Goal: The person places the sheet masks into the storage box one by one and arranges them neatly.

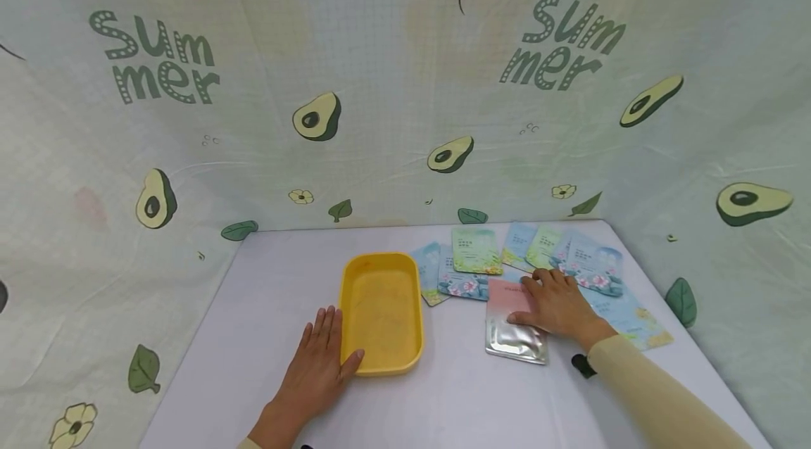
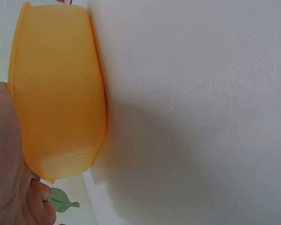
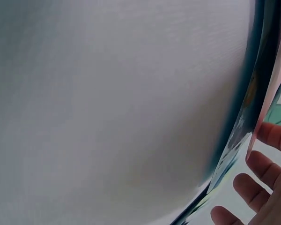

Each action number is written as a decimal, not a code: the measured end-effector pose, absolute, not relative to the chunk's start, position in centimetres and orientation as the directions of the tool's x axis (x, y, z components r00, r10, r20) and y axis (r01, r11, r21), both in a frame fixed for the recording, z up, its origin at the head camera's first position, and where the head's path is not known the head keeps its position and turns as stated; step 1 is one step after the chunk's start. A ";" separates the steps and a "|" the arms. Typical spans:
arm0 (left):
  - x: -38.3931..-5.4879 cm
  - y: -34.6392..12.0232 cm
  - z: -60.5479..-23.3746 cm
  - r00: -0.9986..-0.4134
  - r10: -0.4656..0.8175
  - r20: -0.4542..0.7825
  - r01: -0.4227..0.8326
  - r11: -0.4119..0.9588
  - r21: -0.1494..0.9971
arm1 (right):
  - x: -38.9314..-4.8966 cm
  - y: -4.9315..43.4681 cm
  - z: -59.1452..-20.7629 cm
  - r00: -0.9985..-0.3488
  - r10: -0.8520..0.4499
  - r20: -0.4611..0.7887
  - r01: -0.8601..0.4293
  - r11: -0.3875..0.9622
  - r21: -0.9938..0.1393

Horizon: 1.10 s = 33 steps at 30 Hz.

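A yellow plastic tray (image 1: 382, 312) stands on the white table. My left hand (image 1: 312, 371) lies along its left side with fingers straight, the thumb over the near-left rim. In the left wrist view, the palm (image 2: 4, 154) is against the tray's side wall (image 2: 61, 93). My right hand (image 1: 557, 305) bends over a pink and silver face mask packet (image 1: 516, 340), thumb on its face and fingers at its upper right edge. Fingertips (image 3: 264, 166) meet the pink edge in the right wrist view. The hand hides part of the packet.
Several blue and green mask packets, including a green one (image 1: 476, 250) and a flowered blue one (image 1: 592, 262), overlap behind and right of the pink packet. A larger blue packet (image 1: 633, 319) lies beside the right wrist. An avocado-printed cloth (image 1: 380, 174) hangs around the table (image 1: 266, 287).
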State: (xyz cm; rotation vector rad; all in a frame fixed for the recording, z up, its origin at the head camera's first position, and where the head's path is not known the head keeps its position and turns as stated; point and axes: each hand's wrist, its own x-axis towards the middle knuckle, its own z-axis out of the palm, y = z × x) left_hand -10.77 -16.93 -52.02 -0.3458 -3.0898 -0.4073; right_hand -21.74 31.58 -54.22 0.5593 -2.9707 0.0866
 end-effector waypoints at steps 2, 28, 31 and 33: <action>-10.7 -16.9 -52.0 -0.976 0.215 0.034 0.217 0.943 0.252 | -21.9 31.6 -54.4 -0.925 -0.362 0.121 -0.367 0.930 -0.029; -10.8 -17.0 -52.3 -0.975 0.214 0.051 0.220 0.940 0.261 | -21.9 30.9 -53.8 -0.933 -0.349 0.085 -0.354 0.934 -0.047; -10.7 -17.0 -52.4 -0.976 0.212 0.048 0.217 0.938 0.269 | -22.1 30.9 -53.9 -0.934 -0.345 0.088 -0.352 0.933 -0.076; -10.7 -17.0 -52.4 -0.976 0.212 0.047 0.217 0.937 0.274 | -22.3 30.8 -54.0 -0.935 -0.343 0.093 -0.352 0.930 -0.106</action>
